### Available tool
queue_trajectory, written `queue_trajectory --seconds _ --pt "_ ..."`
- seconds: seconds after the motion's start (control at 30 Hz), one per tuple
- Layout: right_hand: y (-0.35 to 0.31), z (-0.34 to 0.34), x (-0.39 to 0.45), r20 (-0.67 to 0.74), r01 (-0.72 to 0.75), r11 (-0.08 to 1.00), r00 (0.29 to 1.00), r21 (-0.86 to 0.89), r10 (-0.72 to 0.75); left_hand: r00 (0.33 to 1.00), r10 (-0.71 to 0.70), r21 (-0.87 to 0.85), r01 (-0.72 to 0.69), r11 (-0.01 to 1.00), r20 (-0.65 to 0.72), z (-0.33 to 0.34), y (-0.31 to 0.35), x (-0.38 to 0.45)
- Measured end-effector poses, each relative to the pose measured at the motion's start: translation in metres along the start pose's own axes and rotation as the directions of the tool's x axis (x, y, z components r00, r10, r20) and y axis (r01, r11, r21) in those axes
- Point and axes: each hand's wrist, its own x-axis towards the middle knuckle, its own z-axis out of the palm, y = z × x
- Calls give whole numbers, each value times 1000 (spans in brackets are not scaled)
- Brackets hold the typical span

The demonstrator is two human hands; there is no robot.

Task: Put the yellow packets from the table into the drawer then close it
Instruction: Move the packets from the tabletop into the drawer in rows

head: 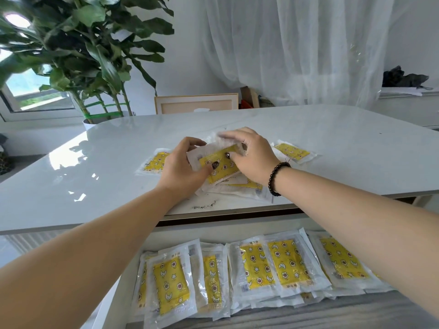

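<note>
Both hands are over a pile of yellow packets (234,184) in clear wrappers on the white table (95,162). My left hand (184,163) and my right hand (249,154) together grip one yellow packet (219,166) lifted just above the pile. Single packets lie flat to the left (154,162) and to the right (294,151) of the pile. Below the table edge the drawer (171,236) stands open, with several yellow packets (256,269) laid in overlapping rows inside it.
A large potted plant (78,55) stands beyond the table's far left corner. A framed board (196,103) leans behind the table. White curtains hang at the back. A dark object (403,78) rests on a ledge at the right.
</note>
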Motion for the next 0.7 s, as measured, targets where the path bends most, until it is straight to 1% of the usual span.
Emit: queue_trajectory --seconds 0.07,0.13,0.17,0.2,0.27,0.37,0.43,0.5,0.57,0.63,0.7 --pt "6 6 -2 1 -122 992 992 34 122 999 36 42 -36 998 -11 -1 1 -1" --pt "14 9 -5 48 -290 953 957 84 287 997 71 81 -69 994 -22 -1 2 -4" --pt "19 11 -6 73 -346 933 938 101 339 996 89 108 -85 990 -28 -1 3 -5" --pt "22 12 -7 85 -361 926 932 111 353 994 107 141 -102 985 -30 0 4 -7" --pt "24 12 -8 51 -306 945 952 115 302 989 144 188 -139 972 -15 0 6 -9" --pt "20 12 -12 4 -179 982 984 54 179 980 199 227 -200 953 29 1 8 -13" --pt "17 12 -15 -14 -95 995 995 6 95 971 239 305 -235 923 26 2 8 -13" --pt "18 12 -17 -23 -28 999 999 -40 27 973 232 392 -217 894 9 4 9 -11" --pt "19 14 -17 -15 34 997 999 -73 -35 983 183 465 -162 870 1 6 9 -10" --pt "20 17 -18 -20 88 987 996 -133 -91 981 191 490 -155 858 -25 7 8 -9" --pt "18 18 -19 -67 108 966 990 -236 -127 978 187 465 -122 877 -96 6 9 -9"
